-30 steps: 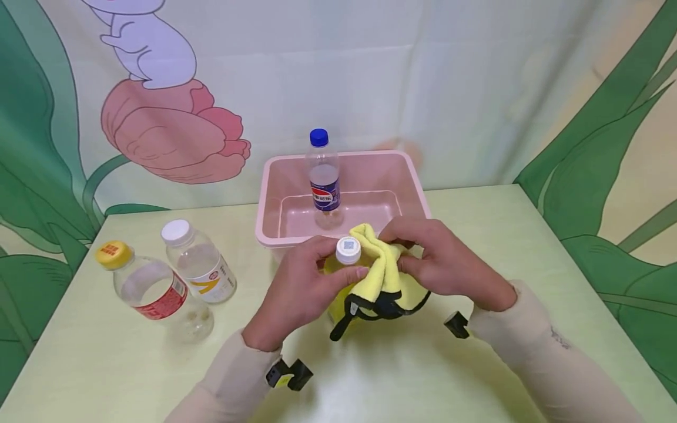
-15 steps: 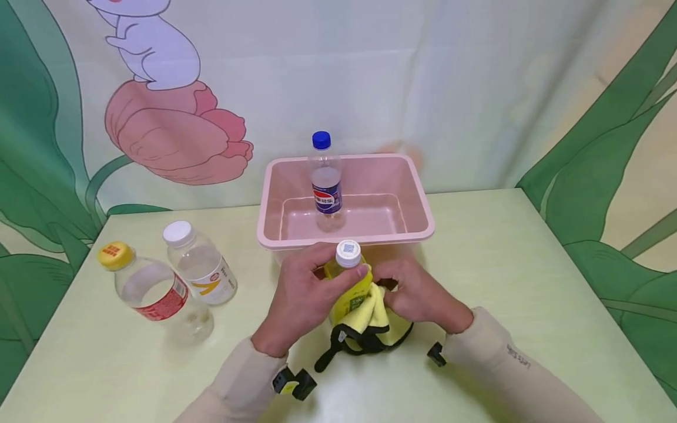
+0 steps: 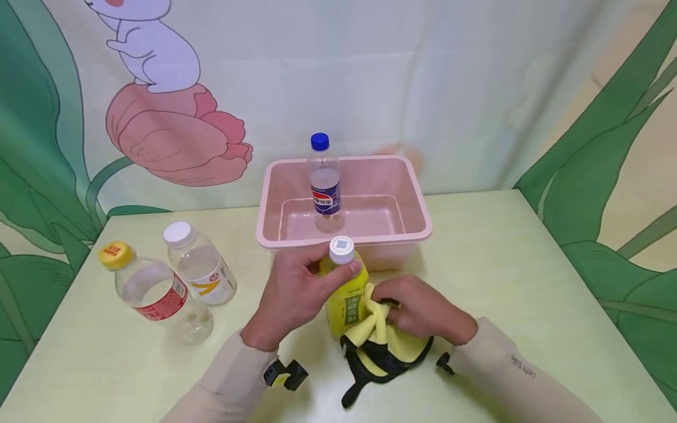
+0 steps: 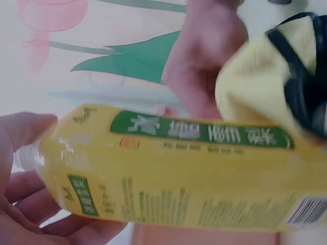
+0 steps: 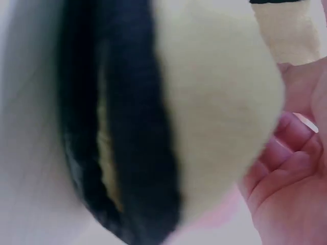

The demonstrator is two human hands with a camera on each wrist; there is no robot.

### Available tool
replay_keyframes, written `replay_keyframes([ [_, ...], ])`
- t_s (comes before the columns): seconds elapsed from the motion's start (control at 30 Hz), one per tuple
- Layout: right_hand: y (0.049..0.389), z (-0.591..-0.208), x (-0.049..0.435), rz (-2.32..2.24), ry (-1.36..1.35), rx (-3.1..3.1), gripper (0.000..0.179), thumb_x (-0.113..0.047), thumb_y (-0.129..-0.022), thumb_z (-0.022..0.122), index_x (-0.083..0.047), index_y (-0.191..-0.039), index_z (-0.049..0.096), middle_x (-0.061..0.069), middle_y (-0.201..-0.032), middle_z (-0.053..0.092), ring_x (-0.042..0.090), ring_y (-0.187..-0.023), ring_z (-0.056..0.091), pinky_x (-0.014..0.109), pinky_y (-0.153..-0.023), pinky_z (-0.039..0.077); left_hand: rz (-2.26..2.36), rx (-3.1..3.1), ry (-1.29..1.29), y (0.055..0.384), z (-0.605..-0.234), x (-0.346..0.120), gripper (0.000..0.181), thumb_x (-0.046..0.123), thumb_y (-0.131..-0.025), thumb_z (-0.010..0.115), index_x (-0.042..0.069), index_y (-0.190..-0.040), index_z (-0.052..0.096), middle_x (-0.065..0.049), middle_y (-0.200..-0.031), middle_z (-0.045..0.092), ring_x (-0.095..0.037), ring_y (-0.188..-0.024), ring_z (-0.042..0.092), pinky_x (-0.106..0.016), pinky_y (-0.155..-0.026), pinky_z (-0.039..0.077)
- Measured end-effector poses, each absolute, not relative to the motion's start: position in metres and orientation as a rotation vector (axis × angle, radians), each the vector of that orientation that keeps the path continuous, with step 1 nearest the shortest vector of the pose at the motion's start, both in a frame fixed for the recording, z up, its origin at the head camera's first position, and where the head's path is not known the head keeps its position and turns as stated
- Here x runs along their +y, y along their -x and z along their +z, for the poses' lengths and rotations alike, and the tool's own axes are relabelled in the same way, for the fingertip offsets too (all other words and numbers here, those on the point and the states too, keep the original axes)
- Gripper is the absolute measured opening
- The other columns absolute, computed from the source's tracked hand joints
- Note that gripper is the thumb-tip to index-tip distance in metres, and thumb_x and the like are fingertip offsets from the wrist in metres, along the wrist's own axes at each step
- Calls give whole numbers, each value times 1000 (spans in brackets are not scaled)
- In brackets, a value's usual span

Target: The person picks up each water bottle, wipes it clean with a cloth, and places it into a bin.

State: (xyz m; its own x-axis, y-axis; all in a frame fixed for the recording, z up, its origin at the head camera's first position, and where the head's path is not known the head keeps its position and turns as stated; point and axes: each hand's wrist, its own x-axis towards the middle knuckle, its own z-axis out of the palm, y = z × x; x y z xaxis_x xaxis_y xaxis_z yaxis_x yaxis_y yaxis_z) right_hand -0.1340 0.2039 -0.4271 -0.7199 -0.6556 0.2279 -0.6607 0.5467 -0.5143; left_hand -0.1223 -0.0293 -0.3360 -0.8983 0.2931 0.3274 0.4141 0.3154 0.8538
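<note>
A bottle with a yellow label and white cap (image 3: pixel 346 296) is gripped near its neck by my left hand (image 3: pixel 296 294), thumb across the front. In the left wrist view the yellow label (image 4: pixel 168 173) with its green strip fills the middle, and my fingers (image 4: pixel 30 204) curl round the neck end. My right hand (image 3: pixel 420 305) holds a bunched yellow cloth with black trim (image 3: pixel 388 346) against the bottle's right side. The cloth's black loop hangs down toward me. In the right wrist view the blurred cloth (image 5: pixel 219 102) covers much of my right hand (image 5: pixel 291 189).
Behind the hands stands a pink bin (image 3: pixel 370 241) holding an upright clear bottle with a blue cap (image 3: pixel 325 182). To the left on the table (image 3: pixel 529 282) are a clear bottle with a yellow cap (image 3: pixel 158 294) and one with a white cap (image 3: pixel 203 264). A printed curtain (image 3: pixel 338 76) hangs behind.
My right hand and the cloth have moved down from beside the cap to the bottle's lower right side. More of the yellow label shows now. The left hand keeps its grip.
</note>
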Motion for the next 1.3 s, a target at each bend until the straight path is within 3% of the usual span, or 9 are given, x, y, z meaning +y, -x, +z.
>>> replay_keyframes([
  [0.23,121,-406,222,1241,-1129,-2536,31,10,-75,70,-18,-89,71,-8,-86,71,2,-76,60,21,-70,56,-1590,-2474,679,131,-309,-40,14,24,-83,80,16,-94,79,0,-77,65,-18,-61,45,-22,-49,34],
  [0.6,114,-388,232,1362,-1100,-2342,32,14,-77,70,-15,-91,72,-2,-88,71,5,-78,65,19,-71,57,-1528,-2460,722,144,-284,-47,15,26,-83,80,16,-96,79,0,-73,66,-19,-55,48,-24,-47,35],
  [0.83,117,-382,234,1399,-1103,-2295,33,17,-77,68,-13,-90,72,0,-84,71,6,-76,65,20,-70,57,-1456,-2505,677,151,-269,-49,17,30,-83,79,14,-89,80,-2,-58,56,-18,-55,44,-25,-45,29],
  [1.3,114,-376,229,1417,-1098,-2280,30,15,-78,69,-12,-90,72,0,-85,72,6,-77,65,20,-70,57,-1518,-2439,720,154,-251,-47,20,28,-85,77,13,-99,79,-3,-83,75,-15,-58,59,-23,-48,41],
])
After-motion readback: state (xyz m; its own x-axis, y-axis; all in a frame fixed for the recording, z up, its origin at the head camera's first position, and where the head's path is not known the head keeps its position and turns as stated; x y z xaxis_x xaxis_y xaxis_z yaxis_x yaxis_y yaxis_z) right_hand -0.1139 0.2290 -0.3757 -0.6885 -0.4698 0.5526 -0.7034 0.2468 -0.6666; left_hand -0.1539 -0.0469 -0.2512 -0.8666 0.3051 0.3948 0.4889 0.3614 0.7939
